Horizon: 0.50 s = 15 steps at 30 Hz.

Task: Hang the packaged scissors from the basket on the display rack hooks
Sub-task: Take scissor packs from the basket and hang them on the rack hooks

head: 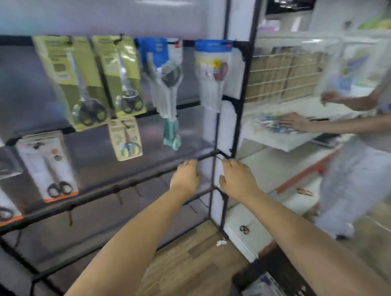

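- Head view: my left hand (185, 178) and my right hand (237, 178) are both stretched toward the right end of the black display rack (214, 154). The fingers look loosely bent, and I cannot tell if they hold anything.
- Packaged scissors (89, 83) already hang on the upper bars, on flat cardboard cards under shiny plastic.
- The empty hooks (118, 194) on the low bar are thin black wire.
- The basket (273, 292), a dark mesh, stands near at the lower right.
- Risk, I think: the thin frame can shake and hanging cards can slide off.
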Available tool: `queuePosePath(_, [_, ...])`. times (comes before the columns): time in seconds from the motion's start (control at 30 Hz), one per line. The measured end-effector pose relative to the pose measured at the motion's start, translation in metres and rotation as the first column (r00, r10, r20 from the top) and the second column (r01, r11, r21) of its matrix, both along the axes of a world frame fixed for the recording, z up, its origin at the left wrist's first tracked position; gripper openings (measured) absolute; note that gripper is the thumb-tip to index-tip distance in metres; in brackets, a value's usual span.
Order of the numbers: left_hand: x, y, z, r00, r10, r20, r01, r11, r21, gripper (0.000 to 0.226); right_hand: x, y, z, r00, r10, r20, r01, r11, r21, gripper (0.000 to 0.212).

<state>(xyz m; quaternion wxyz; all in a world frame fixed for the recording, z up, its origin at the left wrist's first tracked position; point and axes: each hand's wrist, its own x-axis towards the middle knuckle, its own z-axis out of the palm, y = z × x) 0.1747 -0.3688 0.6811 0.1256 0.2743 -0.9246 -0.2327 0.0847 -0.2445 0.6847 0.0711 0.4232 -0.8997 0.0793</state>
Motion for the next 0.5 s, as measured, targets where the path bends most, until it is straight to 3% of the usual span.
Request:
queuePosePath(0.23, [-0.082,0.112,-0.024,0.958,-0.283,0.038,0.281,0.958,0.048,0.037,-0.049,0.141,-0.027,0.94,-0.335,0.073,0.333,0.942,0.035,0.038])
queuePosePath(0.5, [-0.135,0.228,-0.11,0.815,-0.532,0.231,0.519,0.846,0.121,0.042,-0.069,0.279,-0.103,0.77,-0.575,0.278,0.571,0.814,0.103,0.038])
